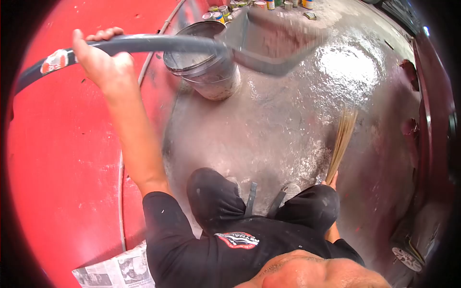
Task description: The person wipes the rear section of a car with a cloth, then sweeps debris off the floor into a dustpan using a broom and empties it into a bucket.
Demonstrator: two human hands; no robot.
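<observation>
My left hand (108, 60), raised at the upper left, is closed round the long dark grey handle (158, 43) of a dustpan-like scoop. The scoop's broad tray (276, 43) is blurred by motion and hangs to the right of a dirty bucket (213, 79), the handle passing over the bucket's rim. Low on the right, beside my right knee, my right hand (333, 180) grips the base of a bundle of thin tan bristles (344, 139), like a stick broom, pointing up and away. My knees partly hide that hand.
A red wall (62, 158) with a thin pipe (121, 201) runs down the left. Paint cans (218, 16) stand at the top. The grey floor (249, 134) is wet and shiny at upper right (350, 65). Newspaper (117, 271) lies lower left; a dark vehicle-like body (432, 96) borders the right.
</observation>
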